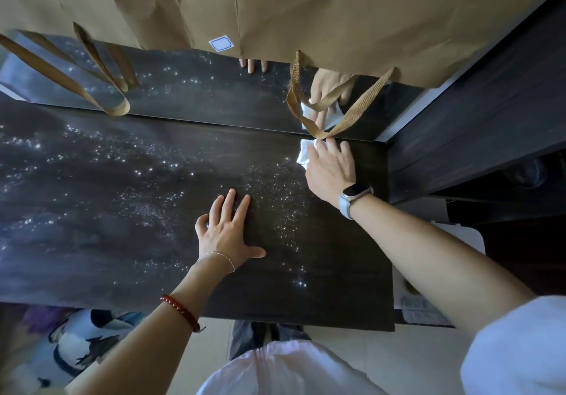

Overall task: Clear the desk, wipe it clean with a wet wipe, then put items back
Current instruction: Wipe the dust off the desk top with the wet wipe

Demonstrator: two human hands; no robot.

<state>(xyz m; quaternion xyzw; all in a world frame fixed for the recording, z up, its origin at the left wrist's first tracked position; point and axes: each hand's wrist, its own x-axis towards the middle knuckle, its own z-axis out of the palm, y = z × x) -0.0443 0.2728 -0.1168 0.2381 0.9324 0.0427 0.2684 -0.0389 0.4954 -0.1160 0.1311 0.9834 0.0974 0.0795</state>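
The dark desk [122, 211], speckled with shining droplets, carries a white wipe [304, 154] near its far right corner and a flat left hand [226, 232] mid-surface.

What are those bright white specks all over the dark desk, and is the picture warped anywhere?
Head view: the specks on the desk look like light glinting off wet streaks, thickest near the left hand; the right hand presses the wipe; the wide lens bends the desk edges.

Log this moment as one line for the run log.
phase: wiping | right hand: pressing wipe at desk far right corner | left hand: flat on desk, empty | desk: cleared, damp streaks
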